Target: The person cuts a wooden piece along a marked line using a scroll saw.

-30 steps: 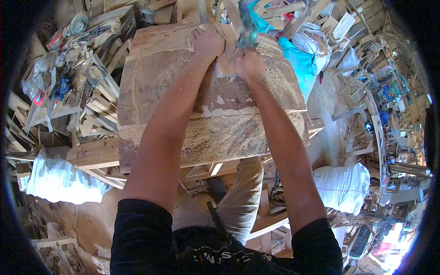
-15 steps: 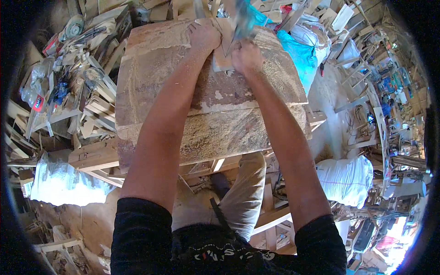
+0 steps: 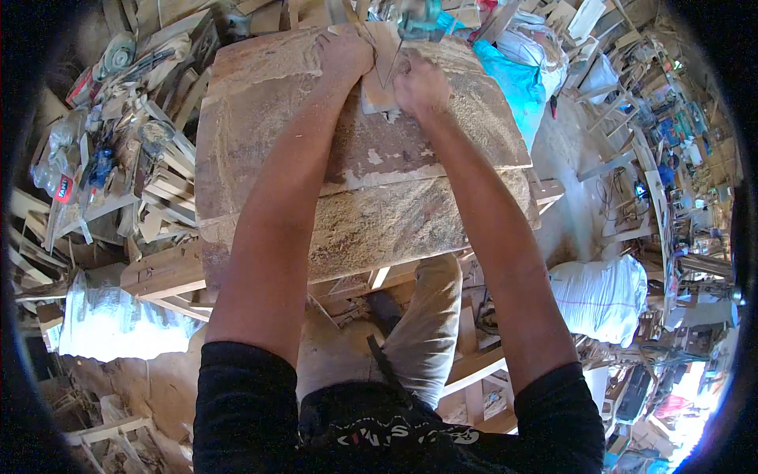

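Note:
A light wooden piece (image 3: 380, 95) lies at the far side of a worn, sawdust-covered wooden board (image 3: 379, 158), between my two hands. My left hand (image 3: 347, 55) is palm down at the piece's left edge, its visible fingers spread towards the left. On the other side, my right hand (image 3: 424, 83) has its fingers curled close to the piece; what they grip, if anything, is hidden. A dark, narrow pointed shape runs along the wood beside these fingers. Just beyond them is a blurred teal-and-grey object (image 3: 418, 24), whose kind I cannot make out.
Wood offcuts (image 3: 170, 186) and a clear plastic bottle (image 3: 59, 170) crowd the left. A turquoise sack (image 3: 513, 75) stands right of the board, with a white woven sack (image 3: 604, 296) nearer me. A wooden beam (image 3: 162, 272) juts out below the board's left corner.
The blurred teal-and-grey object has drawn up and away from the right hand. Both hands, board and wooden piece sit slightly higher in the picture.

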The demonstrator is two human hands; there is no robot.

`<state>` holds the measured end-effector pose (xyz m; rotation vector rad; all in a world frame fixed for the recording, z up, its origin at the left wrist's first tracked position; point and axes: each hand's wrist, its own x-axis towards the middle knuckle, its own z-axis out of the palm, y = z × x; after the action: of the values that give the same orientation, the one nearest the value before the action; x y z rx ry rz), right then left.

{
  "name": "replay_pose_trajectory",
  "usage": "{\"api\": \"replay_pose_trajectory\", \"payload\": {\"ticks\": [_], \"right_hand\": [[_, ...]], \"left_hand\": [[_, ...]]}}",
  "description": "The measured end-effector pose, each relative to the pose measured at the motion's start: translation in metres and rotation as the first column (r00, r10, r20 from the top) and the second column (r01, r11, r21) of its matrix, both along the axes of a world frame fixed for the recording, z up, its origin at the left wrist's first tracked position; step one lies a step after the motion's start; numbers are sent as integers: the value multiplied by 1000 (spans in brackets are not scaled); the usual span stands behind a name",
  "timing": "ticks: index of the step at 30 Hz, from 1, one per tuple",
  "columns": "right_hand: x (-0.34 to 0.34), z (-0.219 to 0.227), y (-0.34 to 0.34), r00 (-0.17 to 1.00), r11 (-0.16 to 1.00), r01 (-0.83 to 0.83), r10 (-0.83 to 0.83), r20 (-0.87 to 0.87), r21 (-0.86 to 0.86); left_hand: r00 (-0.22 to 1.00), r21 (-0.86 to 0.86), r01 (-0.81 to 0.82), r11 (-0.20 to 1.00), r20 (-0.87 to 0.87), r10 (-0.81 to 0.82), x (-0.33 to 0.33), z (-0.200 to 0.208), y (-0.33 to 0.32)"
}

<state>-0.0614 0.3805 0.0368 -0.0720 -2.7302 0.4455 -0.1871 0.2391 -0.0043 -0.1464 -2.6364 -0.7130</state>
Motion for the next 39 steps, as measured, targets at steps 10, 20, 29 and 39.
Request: {"api": "replay_pose_trajectory", "payload": {"ticks": [10, 20, 29, 39], "right_hand": [[1, 10, -7, 999, 1000, 8, -7, 47, -10], [-13, 15, -25, 997, 999, 12, -15, 76, 40], [-13, 6, -13, 999, 997, -37, 35, 41, 61], [-11, 3, 4, 995, 987, -85, 76, 70, 138]], "left_hand": [[993, -36, 19, 999, 118, -14, 6, 18, -5], [991, -167, 30, 985, 136, -7, -39, -6, -33], [993, 47, -32, 998, 119, 27, -8, 18, -19], [992, -16, -13, 1000, 129, 15, 9, 24, -5]]}}
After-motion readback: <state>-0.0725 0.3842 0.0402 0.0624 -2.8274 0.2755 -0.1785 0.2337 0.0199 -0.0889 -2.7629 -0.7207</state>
